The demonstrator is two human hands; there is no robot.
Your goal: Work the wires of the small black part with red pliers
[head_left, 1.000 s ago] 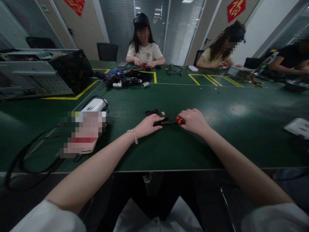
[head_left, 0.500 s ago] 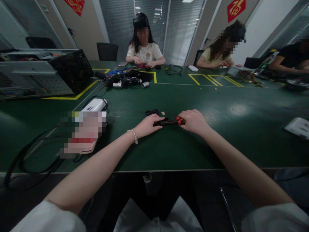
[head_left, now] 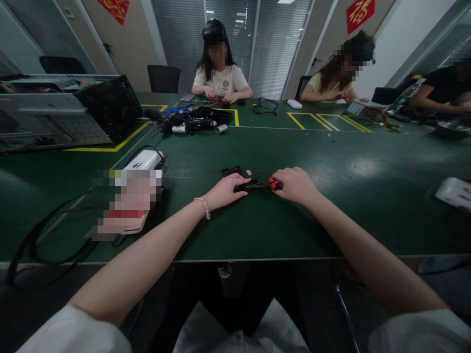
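Around tool (head_left: 262,185), left hand (head_left: 225,192), right hand (head_left: 296,185) unmoved.

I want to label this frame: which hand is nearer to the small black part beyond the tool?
Left. The left hand lies just on the near side of the small black part; the right hand, gripping the red-handled tool, is farther off to its right.

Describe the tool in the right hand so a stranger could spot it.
On the green table, near the front edge, the left hand and right hand meet. The right one grips a slim tool; its red handle marks it out among black parts.
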